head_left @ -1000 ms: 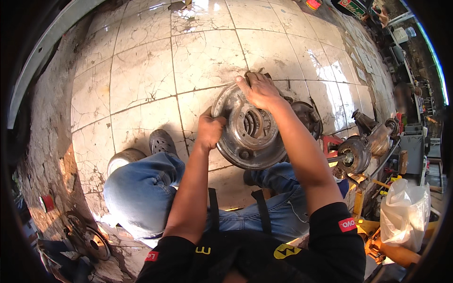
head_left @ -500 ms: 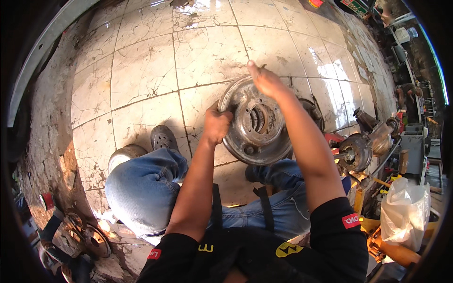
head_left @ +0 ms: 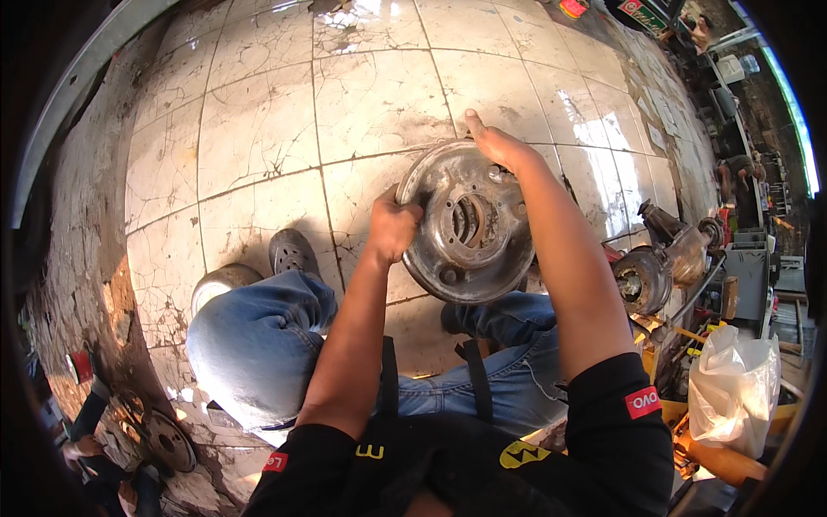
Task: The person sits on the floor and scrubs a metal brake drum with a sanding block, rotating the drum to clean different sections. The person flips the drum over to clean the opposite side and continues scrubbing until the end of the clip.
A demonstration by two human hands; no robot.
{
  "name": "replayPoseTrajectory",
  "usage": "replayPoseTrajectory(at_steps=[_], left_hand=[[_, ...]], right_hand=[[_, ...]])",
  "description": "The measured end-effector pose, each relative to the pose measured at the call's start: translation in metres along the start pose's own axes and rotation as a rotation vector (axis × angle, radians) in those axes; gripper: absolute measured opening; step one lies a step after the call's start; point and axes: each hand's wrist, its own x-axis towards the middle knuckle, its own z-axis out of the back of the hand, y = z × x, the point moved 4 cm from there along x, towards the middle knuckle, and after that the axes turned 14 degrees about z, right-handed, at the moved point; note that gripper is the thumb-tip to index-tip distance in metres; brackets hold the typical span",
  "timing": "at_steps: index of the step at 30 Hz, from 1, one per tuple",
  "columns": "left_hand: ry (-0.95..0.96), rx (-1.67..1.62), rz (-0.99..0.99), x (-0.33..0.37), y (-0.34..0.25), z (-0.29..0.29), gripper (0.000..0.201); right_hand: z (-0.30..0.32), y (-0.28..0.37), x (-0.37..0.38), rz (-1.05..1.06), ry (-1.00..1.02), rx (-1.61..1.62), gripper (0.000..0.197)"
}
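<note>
A worn, grey, dished metal disc [head_left: 428,263], which looks like a brake drum, is held tilted above the tiled floor before my knees. A round hole ringed by small bolt holes opens in its middle, and curved ridges show through it. My left hand [head_left: 396,226] is closed round its left rim. Against its far right rim lies my right hand [head_left: 500,146], the thumb stretched outward and the other fingers hidden from view. My right forearm covers part of the right edge.
Beside my left shoe [head_left: 293,252] stands a round metal part [head_left: 224,280]. An axle-like assembly [head_left: 642,277] lies to the right, near a plastic bag [head_left: 735,388]. Another person's hand [head_left: 84,446] shows at lower left by a rusty disc [head_left: 170,441].
My right hand has slid a little to the right along the disc's far rim, uncovering a small hole area there. My left hand keeps its hold on the left rim.
</note>
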Motion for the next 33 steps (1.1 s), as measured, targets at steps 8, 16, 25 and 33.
replayPoseTrajectory(at_steps=[8, 16, 25, 33], left_hand=[[0.056, -0.013, 0.058, 0.001, 0.0, 0.003, 0.045], [0.033, 0.01, 0.066, 0.002, 0.002, 0.001, 0.044], [0.05, -0.026, 0.007, 0.003, 0.003, -0.003, 0.043], [0.084, -0.064, 0.04, 0.001, -0.004, -0.003, 0.043]], right_hand=[[-0.007, 0.009, -0.002, 0.102, -0.017, 0.01, 0.095], [-0.012, 0.025, 0.0, 0.118, 0.008, -0.081, 0.093], [-0.016, 0.019, -0.002, 0.19, -0.075, -0.196, 0.093], [-0.023, 0.018, 0.01, 0.232, -0.099, -0.222, 0.089]])
